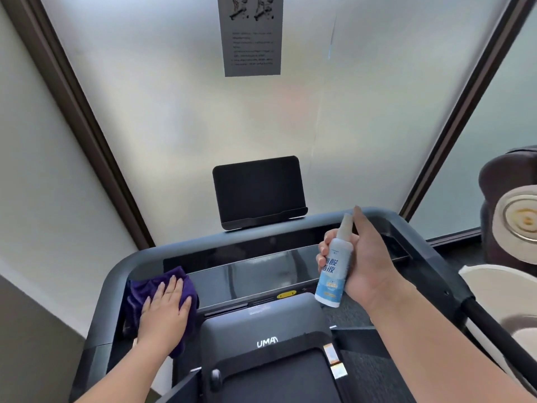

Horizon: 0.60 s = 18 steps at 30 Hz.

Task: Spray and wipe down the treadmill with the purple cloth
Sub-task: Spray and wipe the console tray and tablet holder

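Note:
The dark grey treadmill (263, 321) fills the lower half of the view, with a glossy black console panel (252, 274) and a black tablet holder (258, 190) above it. The purple cloth (139, 289) lies on the console's left end. My left hand (165, 309) presses flat on the cloth with straight fingers. My right hand (363, 263) grips a white and blue spray bottle (334, 263) upright over the console's right side, with the index finger raised beside the nozzle.
A frosted glass wall with a printed notice (251, 36) stands right behind the treadmill. Dark window frames slant at both sides. A brown and cream massage chair (511, 228) is at the right edge. A black handrail (494, 330) runs along the treadmill's right.

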Motion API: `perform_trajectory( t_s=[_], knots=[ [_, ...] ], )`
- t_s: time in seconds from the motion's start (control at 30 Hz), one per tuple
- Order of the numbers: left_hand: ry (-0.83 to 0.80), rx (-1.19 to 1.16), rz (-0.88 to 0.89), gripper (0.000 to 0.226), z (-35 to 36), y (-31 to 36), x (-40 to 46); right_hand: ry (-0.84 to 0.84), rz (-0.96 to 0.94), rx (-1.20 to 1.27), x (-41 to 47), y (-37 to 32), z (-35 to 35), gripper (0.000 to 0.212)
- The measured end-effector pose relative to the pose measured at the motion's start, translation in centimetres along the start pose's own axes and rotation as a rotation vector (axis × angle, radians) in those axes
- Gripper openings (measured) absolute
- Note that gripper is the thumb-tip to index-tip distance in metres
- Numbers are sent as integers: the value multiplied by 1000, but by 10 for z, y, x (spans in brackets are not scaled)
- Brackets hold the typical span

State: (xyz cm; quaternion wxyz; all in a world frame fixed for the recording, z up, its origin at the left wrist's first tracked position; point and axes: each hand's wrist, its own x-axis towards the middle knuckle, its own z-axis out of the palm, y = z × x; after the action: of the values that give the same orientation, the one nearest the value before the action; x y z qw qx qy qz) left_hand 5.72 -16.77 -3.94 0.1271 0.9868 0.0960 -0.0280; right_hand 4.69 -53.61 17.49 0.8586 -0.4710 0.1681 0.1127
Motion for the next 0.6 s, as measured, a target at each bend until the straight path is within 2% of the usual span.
perform_trajectory(
  t_s=[0.13,0.37,0.6],
  knots=[
    [-36,28,74,60,7,39,10,50,-4,41,-1,-10,-23,69],
    [-163,47,372,60,25,154,29,156,-22,76,-4,-29,-76,71],
    [-186,90,498,62,49,244,52,238,-49,125,-14,-44,-134,73]
  ],
)
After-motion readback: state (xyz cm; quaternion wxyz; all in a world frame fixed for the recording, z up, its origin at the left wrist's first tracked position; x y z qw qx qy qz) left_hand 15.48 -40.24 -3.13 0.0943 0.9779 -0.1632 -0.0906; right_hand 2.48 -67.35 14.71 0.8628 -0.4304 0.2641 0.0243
